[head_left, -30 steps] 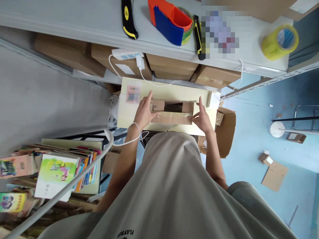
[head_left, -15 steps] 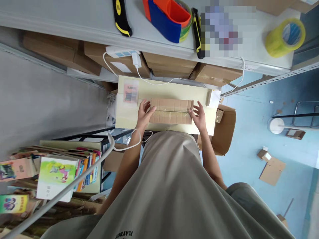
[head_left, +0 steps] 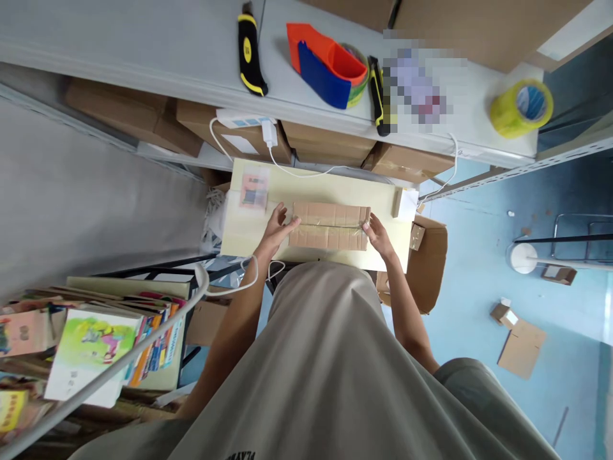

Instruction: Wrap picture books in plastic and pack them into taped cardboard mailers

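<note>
A flat, oblong cardboard box (head_left: 330, 237) lies in front of me on a cream tabletop, with a seam and clear tape running along its top. My left hand (head_left: 276, 231) is at the box's left end, thumb on its top edge and fingers curled beside it. At the opposite end, my right hand (head_left: 379, 236) grips the corner, its thumb and fingertips on the taped edge. The undersides of both hands are hidden.
Above the cream table (head_left: 234, 236) runs a grey shelf with a utility knife (head_left: 249, 54), an orange and blue tape dispenser (head_left: 325, 70) and a yellow tape roll (head_left: 522, 108). An open carton (head_left: 433, 268) stands at right. A white cable (head_left: 306, 174) crosses behind the box.
The view has tilted, so the shelf and table sit lower in the picture. The right fingers have drawn in closer to the box's end; the left hand stays at its end.
</note>
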The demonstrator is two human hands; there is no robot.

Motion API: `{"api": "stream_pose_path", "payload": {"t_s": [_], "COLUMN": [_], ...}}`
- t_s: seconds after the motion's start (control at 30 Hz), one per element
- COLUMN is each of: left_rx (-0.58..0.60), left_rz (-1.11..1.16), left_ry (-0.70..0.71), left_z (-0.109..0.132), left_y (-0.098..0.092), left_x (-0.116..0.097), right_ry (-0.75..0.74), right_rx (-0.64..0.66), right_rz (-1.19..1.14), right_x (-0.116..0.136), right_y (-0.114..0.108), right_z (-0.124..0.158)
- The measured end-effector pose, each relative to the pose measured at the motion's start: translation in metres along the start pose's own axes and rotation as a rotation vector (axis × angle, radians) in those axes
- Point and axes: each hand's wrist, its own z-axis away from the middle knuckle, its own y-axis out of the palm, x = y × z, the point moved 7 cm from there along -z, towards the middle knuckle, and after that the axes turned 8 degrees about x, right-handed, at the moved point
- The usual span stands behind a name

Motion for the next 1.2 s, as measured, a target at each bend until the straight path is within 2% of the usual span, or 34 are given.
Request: {"api": "stream_pose_path", "payload": {"t_s": [0.07, 0.13, 0.2, 0.27, 0.33, 0.4, 0.5, 0.57, 0.63, 0.7, 0.77, 0.87, 1.0, 1.1, 1.2], "left_rx": [-0.096, -0.209, -0.298, -0.332, -0.353, -0.385, -0.422, -0.431, -0.43, -0.416, -0.392, -0.352, -0.322, -0.262, -0.208], "left_rz": [-0.064, -0.159, -0.226, -0.269, -0.272, -0.251, -0.209, -0.18, -0.159, -0.143, -0.114, -0.019, 0.165, 0.228, 0.242], "left_ry": [0.04, 0.197, 0.395, 0.566, 0.677, 0.744, 0.789, 0.804, 0.797, 0.763, 0.711, 0.629, 0.544, 0.493, 0.443], "left_z": [0.003, 0.008, 0.012, 0.013, 0.011, 0.007, 0.003, 0.005, 0.009, 0.012, 0.015, 0.028, 0.063, 0.088, 0.102], "left_y": [-0.011, -0.018, -0.017, -0.01, 0.0, 0.007, 0.013, 0.014, 0.012, 0.009, 0.007, 0.006, 0.018, 0.032, 0.04], "left_x": [-0.018, -0.058, -0.113, -0.172, -0.225, -0.266, -0.299, -0.303, -0.297, -0.283, -0.263, -0.226, -0.185, -0.17, -0.164], "right_ry": [0.03, -0.034, -0.188, -0.365, -0.523, -0.627, -0.675, -0.7, -0.714, -0.692, -0.621, -0.521, -0.476, -0.384, -0.315], "right_rx": [-0.073, -0.134, -0.18, -0.227, -0.254, -0.254, -0.25, -0.258, -0.278, -0.303, -0.32, -0.24, 0.056, 0.102, 0.077], "right_rz": [0.042, 0.138, 0.251, 0.385, 0.507, 0.611, 0.714, 0.716, 0.679, 0.639, 0.606, 0.469, 0.041, -0.252, -0.355], "right_x": [0.011, 0.043, 0.096, 0.164, 0.233, 0.288, 0.335, 0.347, 0.35, 0.347, 0.334, 0.296, 0.233, 0.196, 0.177], "right_y": [-0.014, -0.031, -0.047, -0.057, -0.059, -0.052, -0.035, -0.025, -0.021, -0.02, -0.022, -0.013, 0.025, 0.046, 0.056], "right_z": [0.008, 0.015, 0.016, 0.006, -0.018, -0.057, -0.127, -0.166, -0.19, -0.197, -0.188, -0.141, -0.046, 0.007, 0.031]}}
